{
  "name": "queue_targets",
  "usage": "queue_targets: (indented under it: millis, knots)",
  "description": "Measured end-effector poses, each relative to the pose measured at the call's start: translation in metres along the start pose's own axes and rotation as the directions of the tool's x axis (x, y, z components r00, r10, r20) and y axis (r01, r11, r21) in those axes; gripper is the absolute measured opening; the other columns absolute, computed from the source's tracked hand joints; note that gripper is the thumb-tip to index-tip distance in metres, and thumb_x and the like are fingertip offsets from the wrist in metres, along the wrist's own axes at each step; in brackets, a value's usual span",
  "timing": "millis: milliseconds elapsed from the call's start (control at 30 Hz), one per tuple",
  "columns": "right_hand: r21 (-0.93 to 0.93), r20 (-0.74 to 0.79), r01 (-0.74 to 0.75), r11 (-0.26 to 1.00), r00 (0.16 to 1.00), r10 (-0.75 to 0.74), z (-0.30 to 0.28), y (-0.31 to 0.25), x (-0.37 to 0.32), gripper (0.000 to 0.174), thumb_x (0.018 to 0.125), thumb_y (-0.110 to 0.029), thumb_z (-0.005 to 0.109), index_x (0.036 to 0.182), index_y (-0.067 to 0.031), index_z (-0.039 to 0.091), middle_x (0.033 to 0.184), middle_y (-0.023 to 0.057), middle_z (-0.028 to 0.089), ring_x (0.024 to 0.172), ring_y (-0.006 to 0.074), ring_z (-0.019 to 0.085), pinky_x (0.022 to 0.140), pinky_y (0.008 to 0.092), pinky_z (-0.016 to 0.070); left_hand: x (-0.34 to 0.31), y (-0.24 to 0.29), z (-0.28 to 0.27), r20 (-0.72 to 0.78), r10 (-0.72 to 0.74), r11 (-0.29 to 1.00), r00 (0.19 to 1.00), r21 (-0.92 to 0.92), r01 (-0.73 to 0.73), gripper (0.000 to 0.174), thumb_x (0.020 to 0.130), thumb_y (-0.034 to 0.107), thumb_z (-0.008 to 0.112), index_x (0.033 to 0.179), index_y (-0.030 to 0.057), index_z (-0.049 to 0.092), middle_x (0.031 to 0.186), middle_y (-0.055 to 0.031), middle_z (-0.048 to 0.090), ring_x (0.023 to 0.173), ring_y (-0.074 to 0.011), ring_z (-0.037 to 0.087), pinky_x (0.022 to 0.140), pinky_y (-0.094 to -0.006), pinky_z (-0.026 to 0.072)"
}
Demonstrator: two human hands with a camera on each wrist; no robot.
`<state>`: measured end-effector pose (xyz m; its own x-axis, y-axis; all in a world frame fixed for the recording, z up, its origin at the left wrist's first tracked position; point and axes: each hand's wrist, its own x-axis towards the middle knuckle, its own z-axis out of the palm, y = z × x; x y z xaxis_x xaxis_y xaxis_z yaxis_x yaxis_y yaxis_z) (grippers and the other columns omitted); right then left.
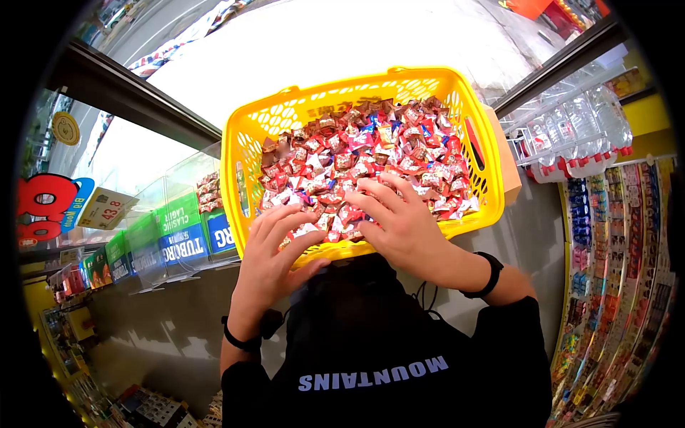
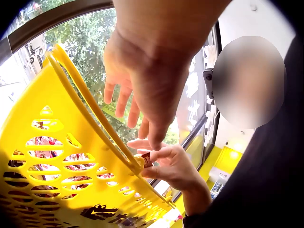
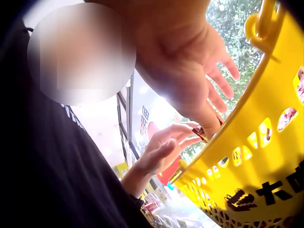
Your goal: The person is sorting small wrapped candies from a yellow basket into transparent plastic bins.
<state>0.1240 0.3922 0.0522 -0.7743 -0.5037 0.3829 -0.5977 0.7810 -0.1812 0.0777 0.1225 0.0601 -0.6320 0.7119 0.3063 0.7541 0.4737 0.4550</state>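
Note:
Wrapped candies (image 1: 342,162) in red, brown and pink fill a yellow plastic basket (image 1: 492,207) in the head view. My right hand (image 1: 405,227) reaches over the near rim. In the left wrist view its thumb and index finger pinch one small candy in a dark red wrapper (image 2: 147,159). My left hand (image 1: 270,246) hovers at the basket's near left corner, fingers spread and slightly bent, holding nothing that shows. The right wrist view shows the left hand (image 3: 161,149) beyond the right, its fingertips close to a candy.
Green and blue beer cartons (image 1: 182,232) stand left of the basket, near a price sign (image 1: 107,209). A cardboard box (image 1: 508,160) shows behind its right side. Bottled water packs (image 1: 578,128) and shelves of small packets (image 1: 621,285) line the right.

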Motion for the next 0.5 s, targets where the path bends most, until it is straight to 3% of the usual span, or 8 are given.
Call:
queue_targets:
  millis: [100,233,333,500]
  knots:
    - [0.017,-0.047,-0.007,1.000,0.999,0.008,0.011,-0.028,0.015,0.014,0.083,-0.016,0.070,0.084,-0.0024,0.072,0.135,0.0133,0.066,0.136,0.0328,0.056,0.117,0.0555,0.0420,-0.005,-0.008,-0.009,-0.047,0.080,0.997,0.996,0.018,-0.079,0.036,0.075,0.023,0.092,0.109,0.0196,0.080,0.130,-0.0030,0.071,0.132,-0.0315,0.061,0.115,-0.0544,0.0459]
    - [0.059,-0.134,-0.012,0.998,0.991,0.020,0.032,-0.071,0.046,0.013,0.086,-0.014,0.070,0.091,-0.0017,0.070,0.134,0.0140,0.068,0.134,0.0327,0.059,0.116,0.0560,0.0438,-0.040,-0.041,-0.027,-0.161,0.118,0.992,0.980,0.060,-0.109,0.028,0.073,0.016,0.093,0.098,0.0206,0.081,0.122,-0.0005,0.074,0.127,-0.0299,0.065,0.112,-0.0538,0.0472]
    - [-0.026,-0.153,-0.011,1.000,0.988,0.007,0.052,-0.111,0.079,0.012,0.086,-0.013,0.071,0.090,-0.0017,0.070,0.133,0.0139,0.068,0.130,0.0325,0.061,0.115,0.0557,0.0455,-0.074,-0.073,-0.051,-0.210,0.110,0.994,0.972,0.029,-0.107,0.025,0.079,0.019,0.090,0.101,0.0220,0.079,0.125,0.0009,0.073,0.125,-0.0280,0.065,0.111,-0.0520,0.0476]
    - [-0.053,-0.126,-0.005,0.999,0.992,-0.002,0.095,-0.173,0.132,0.013,0.088,-0.014,0.071,0.095,-0.0030,0.071,0.135,0.0139,0.069,0.130,0.0316,0.063,0.114,0.0555,0.0457,-0.130,-0.135,-0.082,-0.284,0.156,0.986,0.946,-0.011,-0.166,0.027,0.075,0.017,0.092,0.098,0.0214,0.079,0.121,0.0022,0.074,0.122,-0.0266,0.066,0.108,-0.0509,0.0494]
